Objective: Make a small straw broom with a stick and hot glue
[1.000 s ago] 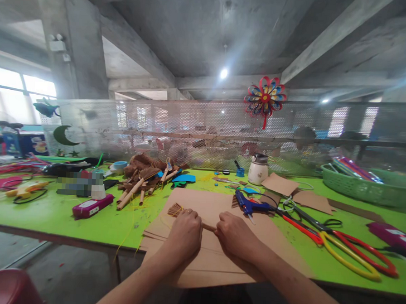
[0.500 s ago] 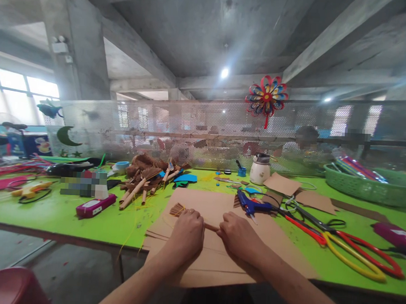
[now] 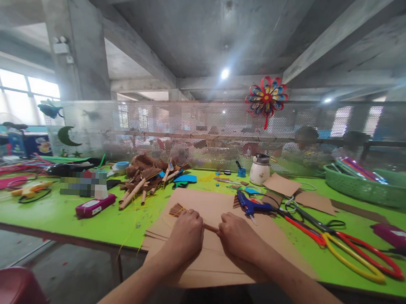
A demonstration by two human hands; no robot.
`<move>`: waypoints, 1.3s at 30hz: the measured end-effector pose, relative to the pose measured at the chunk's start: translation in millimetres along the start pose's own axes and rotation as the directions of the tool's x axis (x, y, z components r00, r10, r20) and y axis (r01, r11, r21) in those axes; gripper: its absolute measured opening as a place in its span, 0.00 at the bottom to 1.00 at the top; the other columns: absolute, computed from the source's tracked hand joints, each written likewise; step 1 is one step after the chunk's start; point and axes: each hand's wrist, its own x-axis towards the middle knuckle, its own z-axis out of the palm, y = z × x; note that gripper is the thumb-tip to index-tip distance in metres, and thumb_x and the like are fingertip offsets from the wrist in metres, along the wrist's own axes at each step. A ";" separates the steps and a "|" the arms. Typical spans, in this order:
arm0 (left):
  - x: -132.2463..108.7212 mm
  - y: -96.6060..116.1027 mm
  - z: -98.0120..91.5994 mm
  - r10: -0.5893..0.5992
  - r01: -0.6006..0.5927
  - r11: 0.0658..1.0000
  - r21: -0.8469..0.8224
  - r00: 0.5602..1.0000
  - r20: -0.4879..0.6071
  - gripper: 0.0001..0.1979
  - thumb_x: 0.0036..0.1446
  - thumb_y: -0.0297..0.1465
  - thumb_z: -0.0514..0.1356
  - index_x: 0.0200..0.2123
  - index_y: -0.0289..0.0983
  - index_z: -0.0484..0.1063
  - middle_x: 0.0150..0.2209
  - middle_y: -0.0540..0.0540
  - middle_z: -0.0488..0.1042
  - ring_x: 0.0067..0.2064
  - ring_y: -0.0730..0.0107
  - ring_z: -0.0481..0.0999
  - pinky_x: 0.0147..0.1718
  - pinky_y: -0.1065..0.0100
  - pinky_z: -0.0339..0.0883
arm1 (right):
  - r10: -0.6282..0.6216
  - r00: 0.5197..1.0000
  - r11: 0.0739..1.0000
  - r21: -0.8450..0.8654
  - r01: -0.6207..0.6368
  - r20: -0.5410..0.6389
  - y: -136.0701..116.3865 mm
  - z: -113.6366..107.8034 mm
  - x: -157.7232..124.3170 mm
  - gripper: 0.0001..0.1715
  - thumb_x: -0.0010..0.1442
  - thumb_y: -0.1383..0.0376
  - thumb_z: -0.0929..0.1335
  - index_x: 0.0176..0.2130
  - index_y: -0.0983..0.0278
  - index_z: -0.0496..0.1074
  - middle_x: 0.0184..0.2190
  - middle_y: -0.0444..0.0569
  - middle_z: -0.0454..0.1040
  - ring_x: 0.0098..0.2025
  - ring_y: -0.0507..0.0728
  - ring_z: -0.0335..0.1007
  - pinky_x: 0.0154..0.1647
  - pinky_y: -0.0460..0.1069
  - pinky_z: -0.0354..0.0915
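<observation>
While the left hand [image 3: 189, 228] is clenching a thin brown paper broom [image 3: 211, 227], the right hand [image 3: 236, 233] is pinching the other end of its handle. Each grip is closing firmly on the paper, fingers curled, though I cannot tell how the thumbs are sitting. The handle is spanning the gap between the two fists, tilting slightly down toward the right one, and the fringed end [image 3: 176, 209] is sticking out past the left grip. Below, brown paper sheets [image 3: 200, 201] are lying under both hands. Just beyond the right hand, a blue glue gun [image 3: 254, 204] is resting, with large scissors [image 3: 319, 225] lying farther right. Beyond the left hand, a heap of similar brooms [image 3: 136, 191] is covering part of the green bench [image 3: 23, 210], and a purple box [image 3: 96, 205] is lying near it. Farther back, a pale jar [image 3: 259, 171] is standing upright, and a green basket [image 3: 360, 189] is holding shiny striped things.
</observation>
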 end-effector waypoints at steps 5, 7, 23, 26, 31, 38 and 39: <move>-0.6 0.8 -2.3 0.002 -0.002 1.000 -0.030 1.000 -0.002 0.13 0.59 0.25 0.48 0.30 0.33 0.72 0.34 0.38 0.73 0.38 0.60 0.70 0.40 0.60 0.61 | 0.009 1.000 0.998 0.054 -0.010 0.007 -9.5 -33.1 -11.0 0.14 0.63 0.69 0.59 0.35 0.69 0.72 0.33 0.54 0.71 0.33 0.55 0.66 0.33 0.48 0.56; -0.6 0.6 -2.3 0.003 -0.003 0.999 -0.041 1.000 -0.004 0.13 0.59 0.25 0.49 0.30 0.33 0.72 0.34 0.39 0.73 0.38 0.60 0.70 0.41 0.60 0.61 | 0.024 0.999 0.996 0.089 -0.028 0.047 -14.1 -47.9 -14.1 0.13 0.62 0.69 0.59 0.35 0.69 0.72 0.33 0.54 0.71 0.31 0.54 0.66 0.31 0.48 0.55; -0.7 -0.7 2.9 0.017 -0.017 1.000 -0.009 1.000 -0.017 0.13 0.60 0.27 0.48 0.30 0.33 0.72 0.33 0.39 0.72 0.37 0.59 0.69 0.39 0.59 0.61 | -0.057 0.996 0.992 0.112 0.064 -0.068 24.2 7.7 -13.4 0.15 0.63 0.65 0.61 0.28 0.66 0.71 0.31 0.50 0.70 0.33 0.55 0.65 0.34 0.49 0.54; -0.8 -0.6 2.2 0.026 -0.027 1.000 -0.006 0.999 -0.030 0.13 0.60 0.26 0.48 0.30 0.33 0.72 0.32 0.39 0.72 0.38 0.60 0.69 0.40 0.60 0.61 | -0.052 0.993 0.991 0.117 0.065 -0.109 19.9 6.5 -18.1 0.14 0.63 0.66 0.61 0.29 0.66 0.71 0.31 0.50 0.69 0.34 0.55 0.64 0.35 0.49 0.53; -2.7 -1.1 5.4 0.024 -0.024 1.000 0.014 0.999 -0.039 0.13 0.60 0.26 0.49 0.31 0.33 0.72 0.33 0.39 0.72 0.38 0.60 0.69 0.42 0.60 0.61 | -0.072 0.989 0.988 0.127 0.088 -0.127 19.4 11.3 -18.8 0.13 0.62 0.68 0.61 0.28 0.65 0.70 0.31 0.50 0.69 0.33 0.55 0.63 0.34 0.49 0.53; -5.0 -1.0 10.4 0.015 -0.014 1.000 0.022 0.998 -0.061 0.11 0.59 0.26 0.50 0.30 0.33 0.72 0.33 0.40 0.72 0.38 0.60 0.69 0.41 0.60 0.61 | -0.042 0.987 0.987 0.148 0.065 -0.155 20.1 16.8 -20.0 0.12 0.62 0.69 0.61 0.28 0.65 0.69 0.31 0.50 0.69 0.34 0.55 0.63 0.34 0.49 0.53; -5.0 -1.0 10.5 0.014 -0.013 1.000 0.020 0.998 -0.061 0.11 0.58 0.26 0.50 0.30 0.33 0.72 0.33 0.40 0.72 0.38 0.60 0.69 0.41 0.60 0.61 | -0.043 0.987 0.987 0.145 0.066 -0.156 19.3 16.2 -20.6 0.12 0.62 0.69 0.61 0.28 0.65 0.70 0.31 0.50 0.69 0.34 0.55 0.63 0.34 0.49 0.53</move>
